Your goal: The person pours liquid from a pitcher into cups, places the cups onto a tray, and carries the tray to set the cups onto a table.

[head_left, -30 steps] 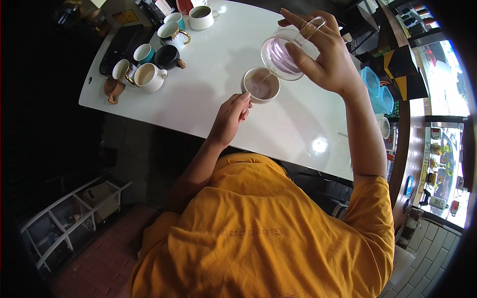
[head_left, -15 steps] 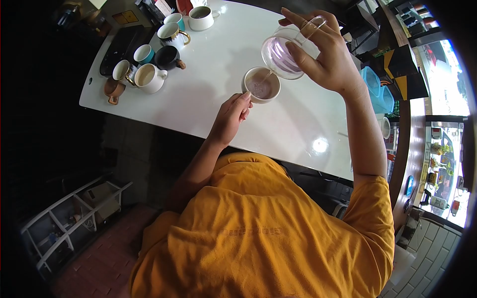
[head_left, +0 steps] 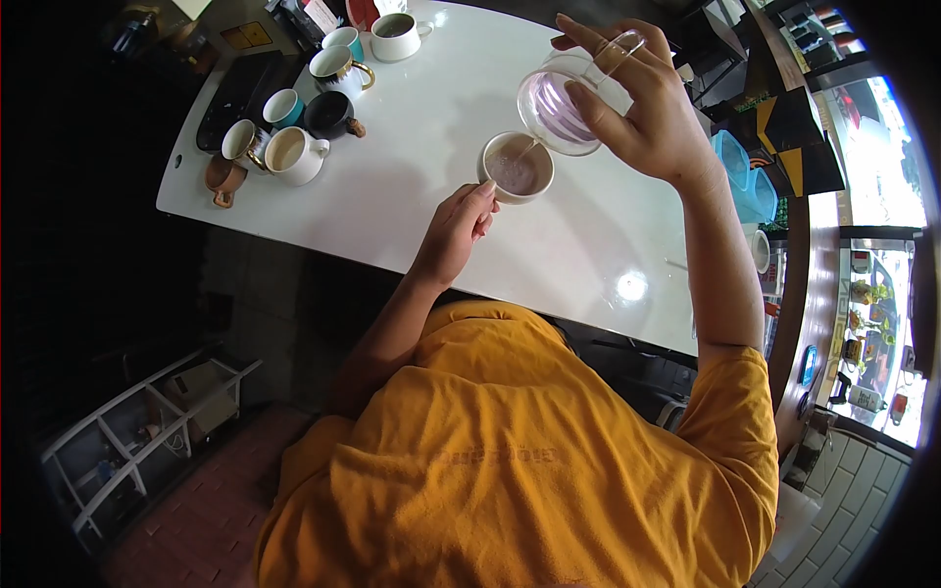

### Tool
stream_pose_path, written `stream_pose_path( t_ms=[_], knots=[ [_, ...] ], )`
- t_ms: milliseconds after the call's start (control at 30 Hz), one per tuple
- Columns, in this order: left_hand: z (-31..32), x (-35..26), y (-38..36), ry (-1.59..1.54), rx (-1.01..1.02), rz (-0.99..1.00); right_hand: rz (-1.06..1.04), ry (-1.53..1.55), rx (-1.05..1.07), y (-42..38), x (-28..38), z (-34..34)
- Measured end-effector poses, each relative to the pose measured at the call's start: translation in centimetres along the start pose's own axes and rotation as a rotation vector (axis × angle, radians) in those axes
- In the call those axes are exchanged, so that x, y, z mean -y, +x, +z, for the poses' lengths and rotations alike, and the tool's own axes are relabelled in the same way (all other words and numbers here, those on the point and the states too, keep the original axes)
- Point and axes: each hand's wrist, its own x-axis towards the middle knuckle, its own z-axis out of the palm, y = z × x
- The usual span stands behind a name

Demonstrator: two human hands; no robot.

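My right hand (head_left: 632,103) grips the handle of a clear glass pitcher (head_left: 561,106), tilted to the left over the table. A thin stream of liquid runs from its lip into a white cup (head_left: 546,183) just below. Pinkish, frothy liquid (head_left: 512,169) shows inside the cup. My left hand (head_left: 459,223) is closed on the near side of the cup, thumb at the rim; the cup's handle is hidden by the fingers.
Several mugs stand at the table's left, among them a black one (head_left: 328,115), a cream one (head_left: 294,157) and a brown one (head_left: 224,179). A dark flat device (head_left: 235,98) lies behind them. Blue containers (head_left: 745,181) are beyond the white table's (head_left: 392,211) right edge.
Liquid keeps running from the pitcher into the cup, and the froth on its surface looks slightly different. Both hands stay almost in the same place.
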Motion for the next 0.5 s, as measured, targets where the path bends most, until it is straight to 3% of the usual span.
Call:
stream_pose_path(
  t_ms=[500],
  knots=[
    [0.45,0.0,-0.06,-0.016,0.015,-0.001,0.006,-0.023,0.008,-0.32,0.03,-0.44]
  ],
)
